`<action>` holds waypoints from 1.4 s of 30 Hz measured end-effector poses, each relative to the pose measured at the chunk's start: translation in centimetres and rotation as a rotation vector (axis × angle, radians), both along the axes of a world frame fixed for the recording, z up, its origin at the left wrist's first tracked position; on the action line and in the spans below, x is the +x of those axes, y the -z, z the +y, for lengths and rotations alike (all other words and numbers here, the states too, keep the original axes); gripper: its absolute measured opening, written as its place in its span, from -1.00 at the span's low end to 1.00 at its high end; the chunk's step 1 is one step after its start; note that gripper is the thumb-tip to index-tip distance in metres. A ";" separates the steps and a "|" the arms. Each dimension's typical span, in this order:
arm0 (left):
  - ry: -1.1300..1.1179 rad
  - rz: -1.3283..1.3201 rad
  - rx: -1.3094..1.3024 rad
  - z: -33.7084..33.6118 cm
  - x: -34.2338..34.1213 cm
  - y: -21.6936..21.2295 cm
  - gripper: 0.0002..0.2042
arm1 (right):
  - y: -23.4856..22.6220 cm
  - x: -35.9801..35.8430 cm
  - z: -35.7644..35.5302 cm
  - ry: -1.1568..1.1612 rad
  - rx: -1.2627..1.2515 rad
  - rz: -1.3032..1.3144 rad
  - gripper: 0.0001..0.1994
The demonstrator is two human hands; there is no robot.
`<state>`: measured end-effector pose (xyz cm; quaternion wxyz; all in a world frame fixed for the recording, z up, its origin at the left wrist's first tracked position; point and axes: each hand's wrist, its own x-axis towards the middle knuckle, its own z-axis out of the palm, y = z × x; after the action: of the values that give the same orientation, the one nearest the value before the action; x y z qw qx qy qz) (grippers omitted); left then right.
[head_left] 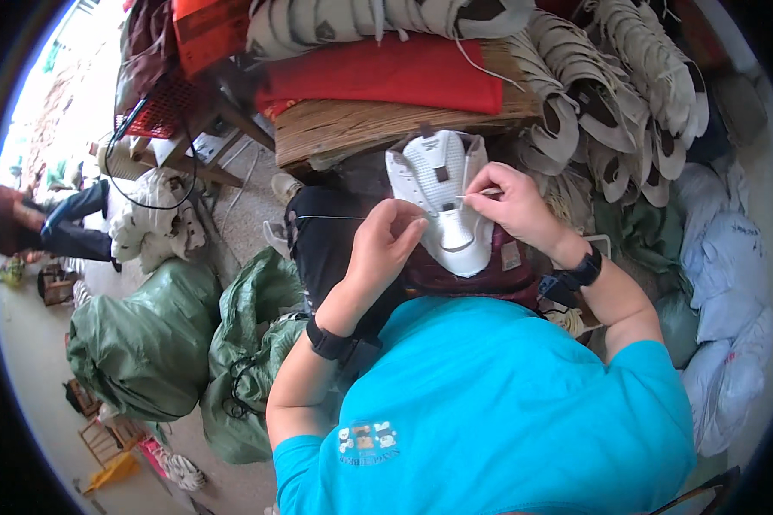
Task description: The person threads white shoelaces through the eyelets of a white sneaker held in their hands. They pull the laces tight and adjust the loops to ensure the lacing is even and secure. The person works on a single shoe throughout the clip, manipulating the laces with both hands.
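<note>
A white shoe upper [459, 236] rests in front of me at the table's near edge, its tongue standing up toward the table. At its left side is my left hand [382, 245], thumb and fingers pinched together near the eyelet row. From that hand a thin white cord [331, 217] runs out to the left over my dark trouser leg. On the shoe's right side my right hand [515, 206] is closed in a pinch on a white lace [465, 196] by the tongue. The exact contact at my left fingertips is too small to make out.
A wooden table [343, 133] carries red cloth [386, 81] and a row of nested shoe uppers [361, 26]. More stacked uppers [610, 94] hang at the right. Green sacks [150, 339] stand on the floor at left, white bags [730, 283] at far right. Another person's legs [77, 223] show far left.
</note>
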<state>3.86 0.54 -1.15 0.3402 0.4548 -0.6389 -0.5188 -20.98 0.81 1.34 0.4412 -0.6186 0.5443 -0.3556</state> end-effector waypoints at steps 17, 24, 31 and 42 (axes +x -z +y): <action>0.145 -0.068 -0.243 -0.6 -1.8 -0.9 -0.72 | -1.4 2.0 1.3 -0.011 -0.236 0.343 -0.89; 0.208 -0.081 -0.212 -1.2 -1.4 -1.1 -0.73 | -0.2 0.9 0.2 -0.082 0.207 -0.102 -0.92; 0.204 -0.146 -0.210 -1.5 -1.6 -1.7 -0.75 | -0.7 1.8 0.9 -0.063 -0.110 0.122 -0.90; 0.185 -0.065 -0.132 -2.1 -1.2 -0.9 -0.82 | -0.1 2.0 0.0 -0.167 -0.226 0.164 -0.92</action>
<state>2.66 -1.52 -0.27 0.2991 0.3872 -0.7217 -0.4896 -19.00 0.84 1.41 0.3507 -0.7346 0.4815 -0.3248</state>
